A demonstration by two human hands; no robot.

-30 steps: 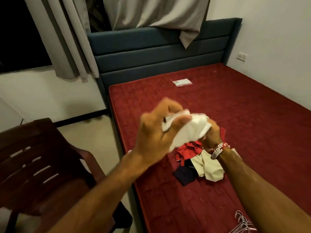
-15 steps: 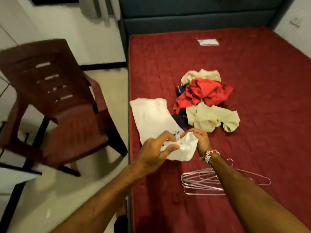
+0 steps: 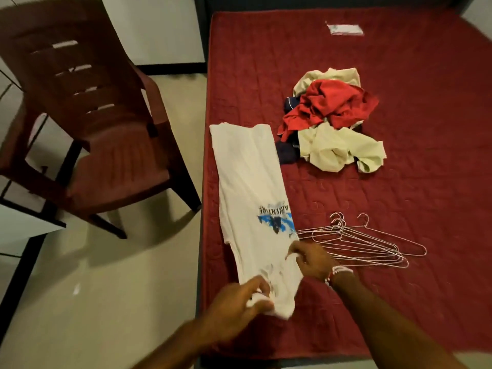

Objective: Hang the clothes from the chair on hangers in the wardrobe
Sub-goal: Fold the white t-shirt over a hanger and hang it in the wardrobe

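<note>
Gripping a bunched fold at the near end of the white T-shirt (image 3: 250, 177) with the left hand (image 3: 239, 302); pinching its edge just ahead with the right hand (image 3: 312, 259), knuckles up, beaded bracelet (image 3: 338, 272) at the wrist. Both forearms bare, extended forward.

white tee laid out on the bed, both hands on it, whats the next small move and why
Likely next: the right hand lets go of the white t-shirt and picks one of the wire hangers lying just beside it. The shirt lies spread flat on the red mattress, the left hand grips its near end, and no hanger is in it yet.
</note>
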